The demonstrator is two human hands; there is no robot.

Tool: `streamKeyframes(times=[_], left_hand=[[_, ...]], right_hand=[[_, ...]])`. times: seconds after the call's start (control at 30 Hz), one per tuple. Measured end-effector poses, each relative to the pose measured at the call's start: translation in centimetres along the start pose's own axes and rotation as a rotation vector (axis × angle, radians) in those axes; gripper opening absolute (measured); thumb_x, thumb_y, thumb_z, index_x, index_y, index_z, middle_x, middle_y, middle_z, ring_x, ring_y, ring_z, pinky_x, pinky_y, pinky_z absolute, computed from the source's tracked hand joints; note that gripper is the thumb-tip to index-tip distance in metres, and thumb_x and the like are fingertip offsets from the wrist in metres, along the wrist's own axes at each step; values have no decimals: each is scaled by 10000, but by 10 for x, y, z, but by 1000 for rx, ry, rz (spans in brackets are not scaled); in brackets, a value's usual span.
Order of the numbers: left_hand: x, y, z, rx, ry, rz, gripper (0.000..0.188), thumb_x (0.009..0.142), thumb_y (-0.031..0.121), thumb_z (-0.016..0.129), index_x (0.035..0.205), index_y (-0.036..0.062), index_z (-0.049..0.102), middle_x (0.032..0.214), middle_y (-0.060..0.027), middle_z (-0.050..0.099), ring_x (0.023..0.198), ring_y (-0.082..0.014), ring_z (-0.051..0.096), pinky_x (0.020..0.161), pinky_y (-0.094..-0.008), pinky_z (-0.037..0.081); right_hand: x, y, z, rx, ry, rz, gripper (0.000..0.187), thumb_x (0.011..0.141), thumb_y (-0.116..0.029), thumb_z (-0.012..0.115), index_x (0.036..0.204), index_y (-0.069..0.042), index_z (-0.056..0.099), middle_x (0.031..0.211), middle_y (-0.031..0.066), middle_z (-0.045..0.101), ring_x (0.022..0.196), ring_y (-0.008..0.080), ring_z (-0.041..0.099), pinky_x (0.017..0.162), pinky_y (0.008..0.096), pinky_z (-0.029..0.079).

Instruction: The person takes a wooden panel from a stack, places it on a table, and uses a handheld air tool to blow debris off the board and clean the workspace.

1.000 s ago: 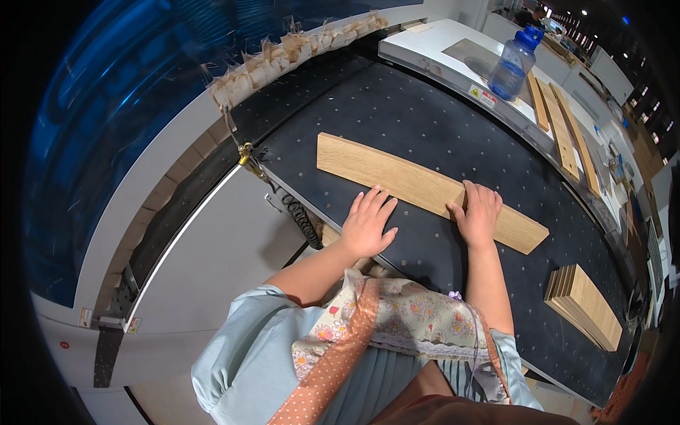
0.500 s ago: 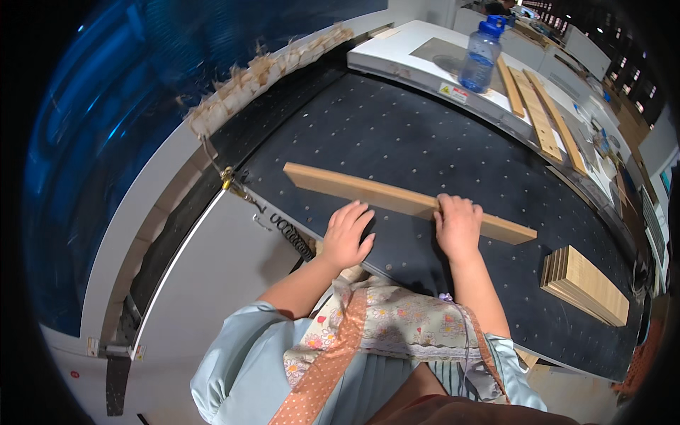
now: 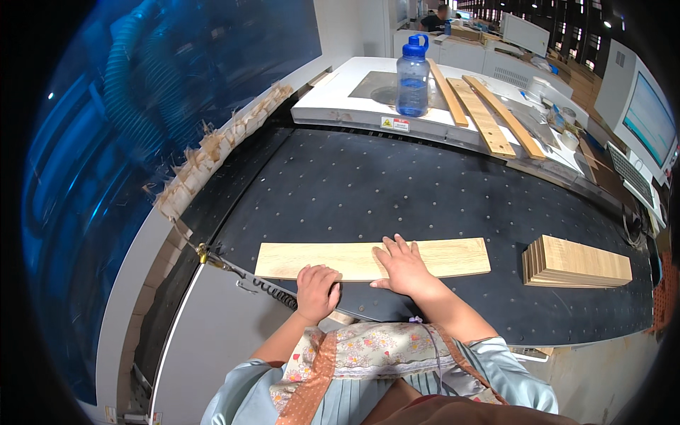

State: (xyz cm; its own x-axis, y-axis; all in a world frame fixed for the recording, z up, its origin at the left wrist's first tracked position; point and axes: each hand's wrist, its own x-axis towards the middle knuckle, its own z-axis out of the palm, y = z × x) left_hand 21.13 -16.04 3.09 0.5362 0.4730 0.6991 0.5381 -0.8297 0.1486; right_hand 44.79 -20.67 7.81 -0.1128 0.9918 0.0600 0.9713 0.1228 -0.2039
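A pale wooden board (image 3: pixel 453 258) lies flat, broad face up, on the dark studded tabletop (image 3: pixel 333 184). My right hand (image 3: pixel 402 268) rests on its middle, palm down and fingers spread. At the board's near edge, left of centre, my left hand (image 3: pixel 318 289) touches the wood with slightly bent fingers, the thumb apart; it does not grip the board. To the right sits a stack of several similar boards (image 3: pixel 581 262), shorter in view than the one under my hands.
Along the far side runs a white machine top (image 3: pixel 333 92) with a blue-capped water bottle (image 3: pixel 412 81) and wooden strips (image 3: pixel 482 117). A brass fitting with a coiled hose (image 3: pixel 273 290) hangs at the left table edge. A monitor (image 3: pixel 648 120) and keyboard (image 3: pixel 629 172) stand at the right.
The board has gone from standing on its long narrow edge to lying flat. My right hand has moved from its top edge onto its face. The view has turned.
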Motion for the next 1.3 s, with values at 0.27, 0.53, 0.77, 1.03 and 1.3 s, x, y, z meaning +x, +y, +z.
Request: streamKeyframes(times=[0.27, 0.53, 0.77, 1.03, 1.3], left_hand=[[4, 1, 0, -92, 4, -27, 287, 693, 101, 641, 974, 77, 588, 986, -84, 580, 992, -292, 539, 905, -435, 392], [10, 4, -5, -121, -30, -14, 277, 707, 81, 608, 983, 72, 593, 1038, -85, 589, 1062, -294, 541, 934, -434, 396], [8, 3, -1, -165, -55, -69, 252, 720, 61, 588, 968, 57, 627, 1024, -104, 628, 1007, -301, 589, 911, -431, 434], [8, 5, 4, -136, -50, -66, 235, 740, 35, 573, 970, 43, 623, 1034, -125, 642, 1018, -322, 595, 885, -400, 449], [8, 5, 4, -103, -35, -78, 224, 713, 54, 591, 933, 44, 625, 1006, -115, 634, 973, -308, 603, 851, -397, 464]], right_hand=[[5, 8, 4, 57, -37, -23, 851, 700, -545, 697, 1374, -121, 395, 1422, 200, 335, 1357, 388, 235, 1081, 597, 157], [0, 9, 8, 89, 19, -74, 841, 689, -531, 707, 1356, -112, 412, 1397, 226, 347, 1358, 378, 238, 1058, 636, 150], [4, 8, 3, 158, 41, -91, 793, 686, -480, 728, 1314, -81, 454, 1330, 234, 402, 1313, 370, 303, 1046, 641, 182], [6, 18, 14, 168, 96, -146, 750, 680, -452, 743, 1274, -64, 500, 1316, 235, 421, 1301, 378, 316, 1069, 583, 214], [6, 15, 9, 199, 61, -140, 710, 696, -418, 742, 1267, -68, 506, 1356, 216, 402, 1332, 346, 298, 1087, 551, 208]])
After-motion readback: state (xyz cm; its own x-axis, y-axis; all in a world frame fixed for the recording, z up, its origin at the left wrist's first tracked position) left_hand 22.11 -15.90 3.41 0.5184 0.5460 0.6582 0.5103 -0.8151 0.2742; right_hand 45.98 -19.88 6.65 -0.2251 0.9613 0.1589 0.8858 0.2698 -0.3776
